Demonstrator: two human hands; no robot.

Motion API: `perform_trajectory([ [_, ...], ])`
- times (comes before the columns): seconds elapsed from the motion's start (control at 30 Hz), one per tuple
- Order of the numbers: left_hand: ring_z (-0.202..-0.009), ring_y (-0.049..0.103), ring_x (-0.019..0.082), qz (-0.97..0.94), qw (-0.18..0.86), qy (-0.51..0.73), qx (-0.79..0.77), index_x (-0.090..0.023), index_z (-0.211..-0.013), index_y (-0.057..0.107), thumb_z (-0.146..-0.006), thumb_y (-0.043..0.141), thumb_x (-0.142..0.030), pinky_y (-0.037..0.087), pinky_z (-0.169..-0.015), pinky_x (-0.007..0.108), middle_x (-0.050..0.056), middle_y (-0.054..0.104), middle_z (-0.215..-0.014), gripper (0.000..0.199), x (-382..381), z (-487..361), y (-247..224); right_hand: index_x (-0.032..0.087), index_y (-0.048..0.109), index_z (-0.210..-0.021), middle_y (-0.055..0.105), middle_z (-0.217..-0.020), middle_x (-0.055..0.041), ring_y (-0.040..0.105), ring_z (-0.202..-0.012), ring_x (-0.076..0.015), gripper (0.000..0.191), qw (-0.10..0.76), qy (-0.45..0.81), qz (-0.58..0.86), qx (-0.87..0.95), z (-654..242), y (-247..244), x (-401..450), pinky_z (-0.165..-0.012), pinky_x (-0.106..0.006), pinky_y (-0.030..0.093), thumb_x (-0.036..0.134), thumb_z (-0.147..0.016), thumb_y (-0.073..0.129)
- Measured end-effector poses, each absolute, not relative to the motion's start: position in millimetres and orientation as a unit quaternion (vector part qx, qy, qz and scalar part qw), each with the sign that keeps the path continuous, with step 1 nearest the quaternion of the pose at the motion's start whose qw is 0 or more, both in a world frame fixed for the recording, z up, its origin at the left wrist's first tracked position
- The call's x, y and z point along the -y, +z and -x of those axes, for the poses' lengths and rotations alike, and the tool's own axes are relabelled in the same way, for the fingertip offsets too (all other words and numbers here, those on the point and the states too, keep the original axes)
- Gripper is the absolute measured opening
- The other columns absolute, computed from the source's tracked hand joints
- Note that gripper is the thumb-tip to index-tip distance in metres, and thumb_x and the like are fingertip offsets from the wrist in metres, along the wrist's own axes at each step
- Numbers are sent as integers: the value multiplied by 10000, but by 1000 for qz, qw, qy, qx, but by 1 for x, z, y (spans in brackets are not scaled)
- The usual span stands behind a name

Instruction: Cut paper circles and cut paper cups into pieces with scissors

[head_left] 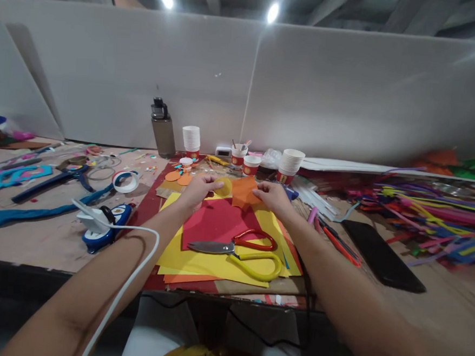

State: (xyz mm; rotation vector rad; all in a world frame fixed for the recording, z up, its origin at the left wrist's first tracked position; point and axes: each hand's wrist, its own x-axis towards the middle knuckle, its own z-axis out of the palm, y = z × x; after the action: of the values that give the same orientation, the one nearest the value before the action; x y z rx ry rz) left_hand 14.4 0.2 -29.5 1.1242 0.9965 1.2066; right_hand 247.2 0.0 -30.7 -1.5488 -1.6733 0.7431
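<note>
Between the thumb and fingers of my left hand (198, 191) is a small yellow paper disc (224, 187). My right hand (274, 196) pinches the right edge of an orange paper piece (245, 193), which is beside the disc. Below both hands lies red paper (214, 222) on top of yellow sheets (211, 264). Scissors (232, 248) with one red and one yellow handle rest across the sheets, blades pointing left. Orange paper circles (172, 176) lie beyond my left hand.
Paper cups (290, 163), a bottle (163, 129) and a white panel (188, 71) stand at the back. On the left are a tape roll (125, 182) and a power strip (108, 226) with a white cable. A black phone (382, 256) and colourful pipe cleaners (442, 214) lie right.
</note>
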Motion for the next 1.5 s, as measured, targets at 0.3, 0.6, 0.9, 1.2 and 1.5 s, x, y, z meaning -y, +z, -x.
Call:
perform_trajectory([
  [0.3,-745,612,140,-436,611,551,-365,-157,-735,717,-486,853,-312,447,-763,283,51,705,-808,323,23,-44,-33,184,553,-852,661,-799,-29,569,-621,-121,345,459,456,475,596,-228,-25,28,-529,-229,429,475,-679,618],
  [0.6,-650,600,117,-456,570,595,-338,-132,-794,691,-560,822,-325,472,-709,274,28,681,-720,331,35,-54,-29,207,644,-908,707,-830,-12,652,-780,-179,411,505,570,352,544,-214,-21,40,-672,-280,515,496,-637,753],
  [0.9,-595,570,67,-465,552,622,-304,-175,-1008,556,-603,804,-235,423,-590,188,-45,618,-699,479,40,-55,-26,178,677,-819,732,-764,-37,681,-702,-200,347,530,592,365,485,-213,-24,39,-652,-299,527,296,-532,832],
  [1.2,-745,669,186,-439,663,525,-304,-124,-836,648,-625,796,-334,514,-711,301,43,691,-722,333,45,-60,-31,184,646,-791,739,-774,-42,696,-757,-212,369,532,621,354,454,-212,-20,42,-651,-299,545,231,-481,841],
  [1.5,-664,657,175,-477,611,541,-325,-125,-874,690,-630,796,-345,508,-654,290,33,696,-703,345,38,-56,-42,174,648,-788,736,-767,-24,691,-722,-185,367,525,630,355,449,-212,-16,47,-712,-298,547,175,-472,835],
])
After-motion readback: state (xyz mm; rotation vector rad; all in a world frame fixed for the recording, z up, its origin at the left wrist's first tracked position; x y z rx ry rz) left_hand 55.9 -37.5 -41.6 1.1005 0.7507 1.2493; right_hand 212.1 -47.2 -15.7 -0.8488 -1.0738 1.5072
